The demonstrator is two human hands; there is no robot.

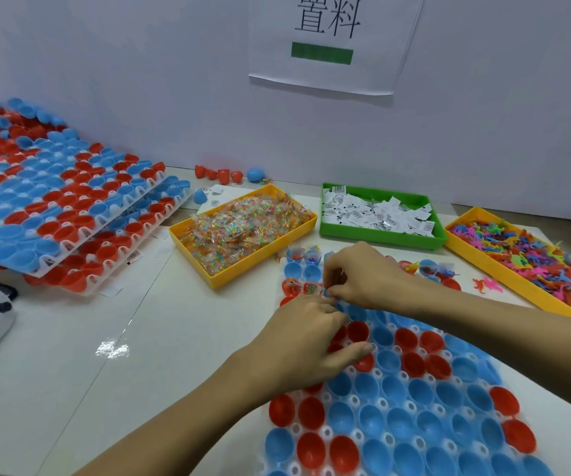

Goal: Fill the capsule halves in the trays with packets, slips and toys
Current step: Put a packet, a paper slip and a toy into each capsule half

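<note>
Two hands meet over your near tray (414, 389) of red and blue capsule halves.
Your left hand (306, 341) lies with loosely curled fingers on the halves; your right hand (363, 274) pinches something small, too blurred to name, at the far rows.

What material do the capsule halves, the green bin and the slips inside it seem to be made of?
Capsule halves: probably thin moulded plastic, glossy, with small highlights in the red and blue cups.
Green bin: likely rigid plastic; even colour, straight moulded walls, slight sheen.
Slips: seem to be matte white paper, folded flat, with dark print; too small to read.
</note>
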